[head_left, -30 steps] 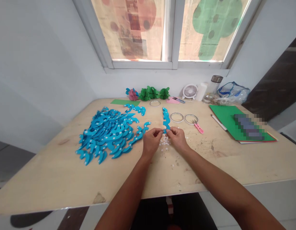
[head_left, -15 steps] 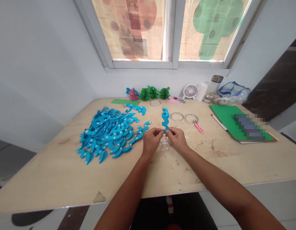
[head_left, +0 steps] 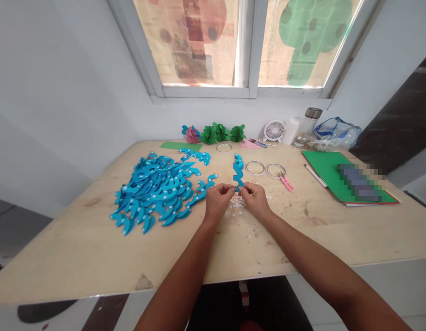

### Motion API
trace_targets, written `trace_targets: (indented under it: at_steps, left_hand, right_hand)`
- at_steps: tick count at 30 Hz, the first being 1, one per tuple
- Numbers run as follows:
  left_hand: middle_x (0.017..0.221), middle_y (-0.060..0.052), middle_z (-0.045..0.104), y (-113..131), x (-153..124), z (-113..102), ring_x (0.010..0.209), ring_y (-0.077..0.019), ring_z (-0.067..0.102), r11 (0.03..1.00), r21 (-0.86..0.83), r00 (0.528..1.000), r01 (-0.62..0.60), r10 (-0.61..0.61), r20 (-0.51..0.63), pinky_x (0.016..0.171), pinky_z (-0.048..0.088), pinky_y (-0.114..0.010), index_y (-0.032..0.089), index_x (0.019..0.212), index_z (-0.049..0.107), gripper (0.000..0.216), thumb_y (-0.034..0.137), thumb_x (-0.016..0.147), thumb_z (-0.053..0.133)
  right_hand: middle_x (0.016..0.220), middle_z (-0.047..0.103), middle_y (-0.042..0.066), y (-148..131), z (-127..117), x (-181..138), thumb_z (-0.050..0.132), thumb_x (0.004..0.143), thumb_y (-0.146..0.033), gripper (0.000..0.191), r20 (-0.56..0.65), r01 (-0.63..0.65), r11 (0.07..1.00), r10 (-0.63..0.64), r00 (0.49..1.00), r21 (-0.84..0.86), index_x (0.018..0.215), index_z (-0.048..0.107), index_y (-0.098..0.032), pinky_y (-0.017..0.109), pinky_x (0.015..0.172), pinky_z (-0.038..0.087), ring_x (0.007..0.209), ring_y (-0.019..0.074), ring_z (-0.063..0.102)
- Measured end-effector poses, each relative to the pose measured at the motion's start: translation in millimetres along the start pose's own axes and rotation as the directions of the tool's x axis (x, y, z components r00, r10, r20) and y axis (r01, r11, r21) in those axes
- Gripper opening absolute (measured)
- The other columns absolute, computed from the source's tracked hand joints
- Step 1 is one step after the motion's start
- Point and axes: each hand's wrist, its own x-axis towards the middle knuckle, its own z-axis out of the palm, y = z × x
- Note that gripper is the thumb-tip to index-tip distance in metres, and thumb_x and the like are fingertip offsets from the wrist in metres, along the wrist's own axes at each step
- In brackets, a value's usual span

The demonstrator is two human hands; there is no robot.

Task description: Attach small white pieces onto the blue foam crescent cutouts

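Note:
A wavy blue paper strip (head_left: 238, 171) extends away from me over the middle of the table. Its near end is pinched between the fingertips of my left hand (head_left: 219, 201) and my right hand (head_left: 255, 198), which almost touch. Small white paper bits (head_left: 237, 203) lie scattered beneath and between the hands. Left of my left hand spreads a large heap of blue curved paper pieces (head_left: 158, 184) with white squares on them. The exact spot where the fingers press is partly hidden.
Two tape rolls (head_left: 255, 168) and pink-handled snips (head_left: 286, 182) lie right of the strip. Green paper (head_left: 316, 168) with a blurred dark object (head_left: 359, 183) and a white pen (head_left: 315, 175) are further right. Green paper ornaments (head_left: 220, 133), a small fan (head_left: 274, 131) and a bottle (head_left: 307, 126) stand behind.
Hardly anything differs. Both hands stay at the near end of the blue strip, and the camera view has shifted very slightly.

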Motion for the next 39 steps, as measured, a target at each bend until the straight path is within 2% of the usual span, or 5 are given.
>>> trace_targets:
  at_steps: [10,18,30,39]
  left_hand:
    - [0.060,-0.002,0.065,-6.0,2.3,1.9,0.055,-0.0128,0.058,0.988,-0.123,0.996,0.090,-0.090,0.007,0.050,0.048,-0.022,0.013,0.062,0.065,0.014,0.027,0.060,0.064]
    - [0.062,-0.003,0.065,-4.2,1.0,0.7,0.058,-0.0129,0.060,0.969,-0.189,0.987,0.158,-0.153,0.039,0.053,0.049,-0.023,0.013,0.063,0.066,0.012,0.024,0.060,0.062]
    - [0.060,-0.003,0.065,-3.1,1.4,2.6,0.058,-0.0144,0.061,0.960,-0.227,0.986,0.164,-0.160,0.036,0.055,0.050,-0.025,0.013,0.061,0.062,0.015,0.027,0.059,0.065]
    - [0.059,-0.002,0.065,2.0,0.0,-1.8,0.060,-0.0141,0.060,0.969,-0.177,0.984,0.175,-0.167,0.055,0.059,0.050,-0.025,0.013,0.060,0.065,0.011,0.024,0.060,0.064]
  right_hand:
    - [0.047,0.047,-0.002,0.2,1.0,-0.5,0.049,0.076,-0.037,0.028,0.002,-0.011,1.000,0.011,1.000,-0.001,0.059,0.057,-0.017,0.022,0.046,0.030,0.047,0.0108,0.040]
    - [0.047,0.047,-0.002,-0.8,0.6,0.1,0.049,0.076,-0.036,0.027,0.005,-0.020,1.000,0.019,1.000,0.023,0.059,0.057,-0.017,0.022,0.046,0.029,0.046,0.0108,0.040]
    - [0.047,0.047,-0.002,-1.8,1.0,-0.4,0.049,0.076,-0.036,0.027,0.005,-0.032,0.999,0.031,0.999,0.040,0.059,0.058,-0.017,0.022,0.045,0.029,0.046,0.0107,0.039]
    - [0.047,0.043,-0.003,-0.8,0.3,-0.3,0.048,0.076,-0.037,0.028,-0.005,-0.009,1.000,0.009,1.000,0.019,0.059,0.057,-0.017,0.023,0.046,0.028,0.046,0.0107,0.037]
